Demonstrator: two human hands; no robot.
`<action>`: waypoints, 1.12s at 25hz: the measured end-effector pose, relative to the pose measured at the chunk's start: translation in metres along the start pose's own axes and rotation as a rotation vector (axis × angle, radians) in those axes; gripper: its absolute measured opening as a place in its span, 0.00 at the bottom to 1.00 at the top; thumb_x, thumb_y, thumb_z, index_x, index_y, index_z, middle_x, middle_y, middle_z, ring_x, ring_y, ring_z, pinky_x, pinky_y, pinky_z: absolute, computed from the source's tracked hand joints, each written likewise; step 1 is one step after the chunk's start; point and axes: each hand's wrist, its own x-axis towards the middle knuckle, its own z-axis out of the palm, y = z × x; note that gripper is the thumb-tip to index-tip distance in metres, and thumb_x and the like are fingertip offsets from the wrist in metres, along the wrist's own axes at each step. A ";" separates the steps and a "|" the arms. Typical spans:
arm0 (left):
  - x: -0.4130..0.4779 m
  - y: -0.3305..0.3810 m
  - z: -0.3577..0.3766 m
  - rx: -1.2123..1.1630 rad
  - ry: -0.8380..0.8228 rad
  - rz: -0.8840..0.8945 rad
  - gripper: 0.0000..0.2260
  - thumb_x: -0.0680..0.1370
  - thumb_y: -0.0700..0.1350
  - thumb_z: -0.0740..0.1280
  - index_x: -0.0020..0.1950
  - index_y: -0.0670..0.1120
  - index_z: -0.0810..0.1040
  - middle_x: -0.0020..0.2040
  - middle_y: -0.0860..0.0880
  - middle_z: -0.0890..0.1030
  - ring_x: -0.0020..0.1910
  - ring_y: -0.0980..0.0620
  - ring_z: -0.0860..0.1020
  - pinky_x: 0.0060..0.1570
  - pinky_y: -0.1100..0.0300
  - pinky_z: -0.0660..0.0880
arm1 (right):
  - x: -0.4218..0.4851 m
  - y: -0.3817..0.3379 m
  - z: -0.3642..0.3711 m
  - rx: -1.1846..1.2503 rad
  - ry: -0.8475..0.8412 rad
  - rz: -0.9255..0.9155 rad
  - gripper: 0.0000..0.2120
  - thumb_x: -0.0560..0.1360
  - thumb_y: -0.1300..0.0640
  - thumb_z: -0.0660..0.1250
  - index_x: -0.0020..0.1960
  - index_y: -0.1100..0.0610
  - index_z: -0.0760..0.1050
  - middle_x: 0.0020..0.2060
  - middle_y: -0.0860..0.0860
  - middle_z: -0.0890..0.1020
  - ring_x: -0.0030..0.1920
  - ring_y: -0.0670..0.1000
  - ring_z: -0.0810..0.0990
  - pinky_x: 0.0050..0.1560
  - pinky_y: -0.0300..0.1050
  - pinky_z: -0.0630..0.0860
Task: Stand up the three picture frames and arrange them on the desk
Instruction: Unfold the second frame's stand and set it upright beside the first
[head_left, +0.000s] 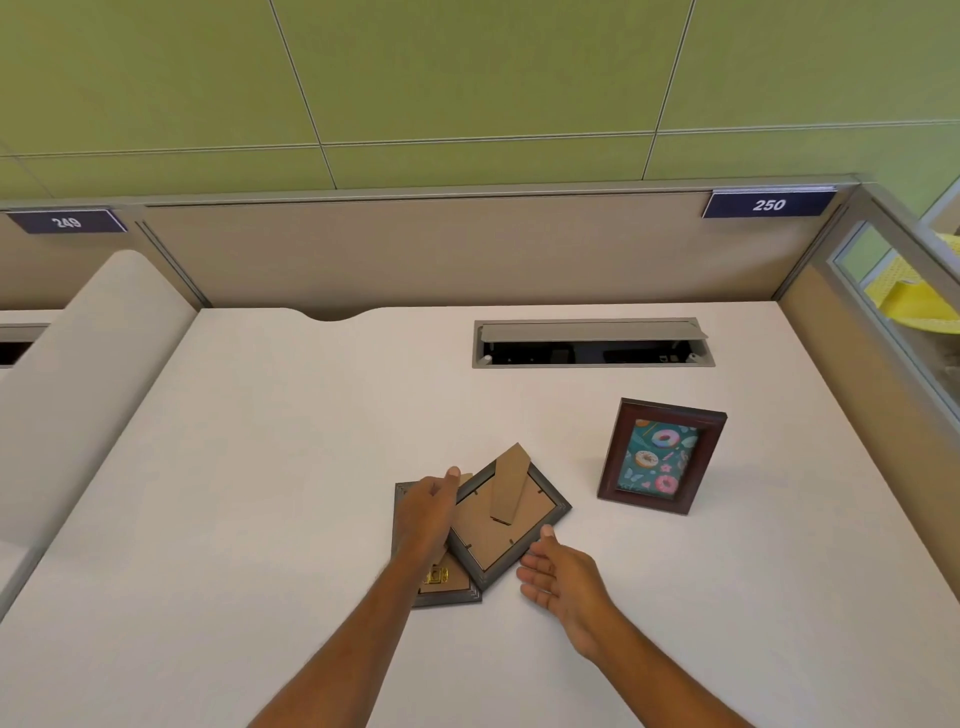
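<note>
Fingers (453, 475) of the left hand (426, 512) lie loosely spread over two grey frames resting face down on the counter (260, 493), gripping nothing firmly that can be seen. One, the upper grey frame (511, 525), sits turned like a diamond with its cardboard stand (510, 483) lifted, overlapping the lower grey frame (447, 590), mostly hidden under the wrist. Just beside the upper frame's near corner, the right hand (558, 579) rests released, palm open. Off to the right, apart from both, the dark red frame (662, 456) stands upright showing doughnuts. Behind it, a cable hatch (592, 343) lies open. Bare counter stretches left and toward the near edge.
</note>
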 end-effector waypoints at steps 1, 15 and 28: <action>0.002 -0.002 -0.001 0.005 -0.012 -0.007 0.23 0.81 0.66 0.62 0.35 0.50 0.72 0.35 0.55 0.77 0.36 0.51 0.74 0.39 0.53 0.70 | 0.001 0.001 0.002 0.040 0.005 0.005 0.21 0.85 0.44 0.68 0.61 0.63 0.82 0.57 0.61 0.87 0.59 0.61 0.87 0.54 0.54 0.86; 0.005 0.010 -0.019 0.066 -0.130 0.062 0.22 0.83 0.58 0.63 0.35 0.49 0.64 0.32 0.51 0.66 0.33 0.49 0.65 0.39 0.53 0.60 | 0.004 0.006 0.003 0.250 0.057 0.027 0.15 0.81 0.68 0.73 0.67 0.68 0.80 0.57 0.67 0.88 0.59 0.66 0.87 0.66 0.61 0.82; 0.005 0.017 -0.036 -0.270 -0.357 0.174 0.21 0.83 0.28 0.64 0.64 0.48 0.87 0.60 0.48 0.90 0.60 0.52 0.87 0.56 0.58 0.86 | -0.018 -0.047 -0.005 0.365 0.021 -0.044 0.14 0.80 0.68 0.74 0.64 0.69 0.79 0.50 0.66 0.90 0.43 0.61 0.92 0.37 0.51 0.89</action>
